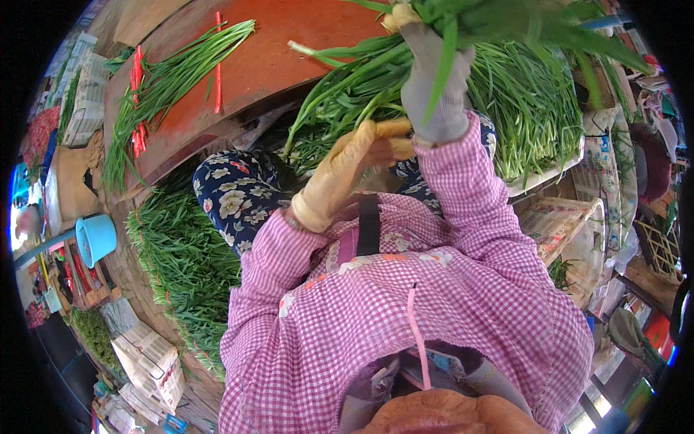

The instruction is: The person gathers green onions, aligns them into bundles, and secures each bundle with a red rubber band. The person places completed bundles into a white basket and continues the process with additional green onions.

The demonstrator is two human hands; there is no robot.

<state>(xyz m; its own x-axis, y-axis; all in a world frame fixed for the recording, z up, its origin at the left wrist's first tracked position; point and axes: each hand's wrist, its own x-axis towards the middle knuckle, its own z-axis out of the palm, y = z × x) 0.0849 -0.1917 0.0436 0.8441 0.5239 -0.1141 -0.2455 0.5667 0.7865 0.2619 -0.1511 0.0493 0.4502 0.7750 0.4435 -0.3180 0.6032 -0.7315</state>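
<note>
My right hand, in a grey knit glove with yellowish fingertips, is raised and grips a bunch of green chives. Its leaves trail rightward and blur at the edge. My left hand, in a cream-yellow glove, sits lower, close to my right wrist. Its fingers are bent and apart, with nothing visible between them. Loose chives lie just beyond it, above my lap. On the red-brown tabletop a small bunch of chives rests across a cluster of red strips; another red strip lies alone.
To the right, chives fill a white tray, with plastic crates beside it. Tied chives are stacked by my left leg. Farther left are a blue bucket and a white crate.
</note>
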